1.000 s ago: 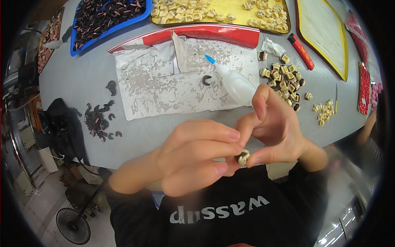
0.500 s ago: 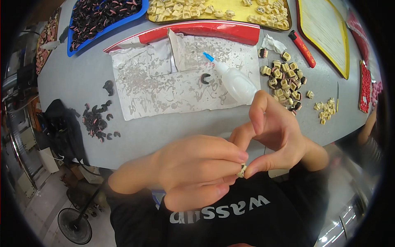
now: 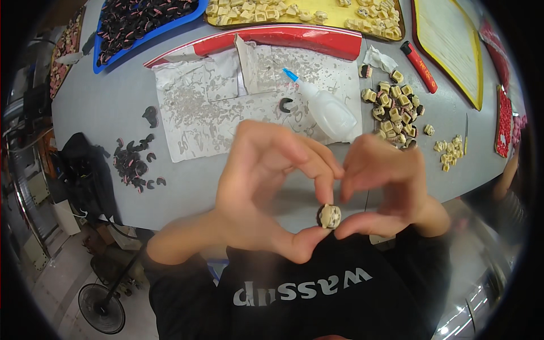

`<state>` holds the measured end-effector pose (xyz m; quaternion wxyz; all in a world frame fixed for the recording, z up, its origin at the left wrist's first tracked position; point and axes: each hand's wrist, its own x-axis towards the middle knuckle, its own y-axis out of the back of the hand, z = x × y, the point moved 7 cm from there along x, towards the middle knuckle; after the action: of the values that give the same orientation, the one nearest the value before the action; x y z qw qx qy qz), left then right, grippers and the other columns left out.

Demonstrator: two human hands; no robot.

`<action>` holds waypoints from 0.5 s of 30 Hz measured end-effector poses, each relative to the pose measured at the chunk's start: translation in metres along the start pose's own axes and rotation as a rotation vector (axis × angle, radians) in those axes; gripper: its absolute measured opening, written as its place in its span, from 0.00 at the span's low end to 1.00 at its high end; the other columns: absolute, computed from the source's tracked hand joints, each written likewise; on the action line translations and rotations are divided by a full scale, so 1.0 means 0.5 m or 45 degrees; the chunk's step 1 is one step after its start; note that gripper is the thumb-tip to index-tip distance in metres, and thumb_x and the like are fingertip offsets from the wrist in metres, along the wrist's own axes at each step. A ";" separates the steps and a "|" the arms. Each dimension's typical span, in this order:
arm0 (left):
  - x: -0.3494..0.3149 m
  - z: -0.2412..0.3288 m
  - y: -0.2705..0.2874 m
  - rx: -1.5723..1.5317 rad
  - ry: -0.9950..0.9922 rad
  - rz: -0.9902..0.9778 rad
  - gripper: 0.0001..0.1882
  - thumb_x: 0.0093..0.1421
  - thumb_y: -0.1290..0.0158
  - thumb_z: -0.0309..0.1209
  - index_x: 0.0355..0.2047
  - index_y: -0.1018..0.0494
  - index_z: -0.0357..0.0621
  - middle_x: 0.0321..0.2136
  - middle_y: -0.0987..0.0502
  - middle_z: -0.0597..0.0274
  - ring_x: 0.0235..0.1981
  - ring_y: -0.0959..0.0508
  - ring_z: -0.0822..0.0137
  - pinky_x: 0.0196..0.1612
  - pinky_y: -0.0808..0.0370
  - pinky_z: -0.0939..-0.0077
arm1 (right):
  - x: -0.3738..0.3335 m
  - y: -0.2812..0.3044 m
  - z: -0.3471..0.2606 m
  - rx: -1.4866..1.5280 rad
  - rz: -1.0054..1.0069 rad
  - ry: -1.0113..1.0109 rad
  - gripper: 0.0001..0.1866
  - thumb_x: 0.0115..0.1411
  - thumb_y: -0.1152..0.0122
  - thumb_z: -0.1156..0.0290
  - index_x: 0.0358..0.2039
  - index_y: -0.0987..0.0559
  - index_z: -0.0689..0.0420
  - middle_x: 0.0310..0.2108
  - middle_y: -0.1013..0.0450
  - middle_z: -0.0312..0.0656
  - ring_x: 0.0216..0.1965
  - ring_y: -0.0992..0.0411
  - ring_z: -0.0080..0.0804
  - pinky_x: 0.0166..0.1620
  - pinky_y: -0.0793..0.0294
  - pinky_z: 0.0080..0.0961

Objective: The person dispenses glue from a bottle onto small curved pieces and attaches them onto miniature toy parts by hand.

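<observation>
A small cream figurine piece [image 3: 330, 216] with dark markings on its front and a dark part behind it is pinched between the thumb and a finger of my left hand [image 3: 255, 192]. Close on its right is my right hand [image 3: 391, 190], fingers curved and somewhat blurred. The right thumb tip lies at the piece's lower edge, with a gap between thumb and index finger. Beyond the hands, a white squeeze bottle [image 3: 331, 116] with a blue tip lies on a stained paper sheet [image 3: 198, 133]. A black curved piece [image 3: 286, 105] rests beside the bottle.
Assembled cream-and-black pieces [image 3: 395, 110] are heaped at right, near small cream parts [image 3: 450, 146]. Black curved parts [image 3: 131, 161] lie at left. Behind are a blue tray [image 3: 156, 42] of black parts, a yellow tray [image 3: 334, 17] of cream ones and a red-handled cutter [image 3: 418, 67].
My left hand has turned and opened out, its fingers rising, so the figurine piece now shows its front. The piece has moved slightly up. The right hand's fingers have shifted and blurred.
</observation>
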<state>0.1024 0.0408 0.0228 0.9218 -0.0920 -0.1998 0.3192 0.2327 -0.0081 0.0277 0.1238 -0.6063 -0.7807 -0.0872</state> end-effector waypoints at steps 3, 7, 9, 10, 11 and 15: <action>-0.010 -0.041 -0.020 -0.489 0.459 -0.095 0.37 0.41 0.39 0.12 0.46 0.49 0.45 0.32 0.26 0.56 0.44 0.27 0.60 0.55 0.35 0.61 | -0.003 -0.005 -0.032 -0.415 0.103 0.278 0.26 0.37 0.24 0.67 0.39 0.20 0.59 0.29 0.30 0.37 0.25 0.35 0.30 0.29 0.37 0.24; -0.016 -0.057 -0.035 -0.644 0.586 -0.071 0.36 0.42 0.40 0.12 0.45 0.49 0.45 0.32 0.26 0.56 0.44 0.27 0.61 0.55 0.35 0.61 | -0.005 -0.013 -0.055 -0.677 0.041 0.351 0.18 0.46 0.27 0.57 0.35 0.18 0.53 0.29 0.37 0.31 0.28 0.40 0.27 0.28 0.42 0.23; -0.021 -0.064 -0.036 -0.712 0.648 -0.050 0.35 0.42 0.41 0.12 0.45 0.49 0.45 0.34 0.27 0.56 0.44 0.27 0.63 0.55 0.35 0.64 | -0.008 -0.015 -0.048 -0.685 0.028 0.355 0.17 0.47 0.27 0.58 0.34 0.17 0.53 0.29 0.37 0.31 0.28 0.40 0.27 0.27 0.42 0.23; -0.021 -0.064 -0.036 -0.712 0.650 -0.051 0.35 0.42 0.41 0.12 0.45 0.49 0.45 0.34 0.27 0.56 0.44 0.27 0.63 0.55 0.35 0.64 | -0.009 -0.014 -0.046 -0.685 0.030 0.353 0.17 0.47 0.27 0.58 0.34 0.17 0.53 0.29 0.37 0.31 0.28 0.40 0.27 0.27 0.42 0.23; -0.024 -0.069 -0.039 -0.760 0.711 -0.044 0.34 0.43 0.41 0.12 0.45 0.49 0.45 0.35 0.27 0.55 0.43 0.27 0.64 0.55 0.35 0.66 | -0.010 -0.014 -0.047 -0.702 0.045 0.369 0.16 0.47 0.27 0.58 0.34 0.17 0.53 0.29 0.37 0.31 0.29 0.40 0.27 0.27 0.42 0.23; -0.038 -0.077 -0.042 -0.838 0.894 -0.015 0.33 0.44 0.43 0.12 0.44 0.49 0.46 0.37 0.29 0.55 0.41 0.29 0.67 0.53 0.34 0.70 | -0.010 -0.021 -0.049 -0.706 0.147 0.479 0.20 0.34 0.28 0.67 0.30 0.18 0.61 0.29 0.30 0.39 0.28 0.35 0.33 0.28 0.34 0.24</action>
<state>0.1169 0.0108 -0.0114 0.8573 -0.4799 0.0327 0.1836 0.2260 -0.0223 0.0496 0.1006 -0.6334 -0.6551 -0.3994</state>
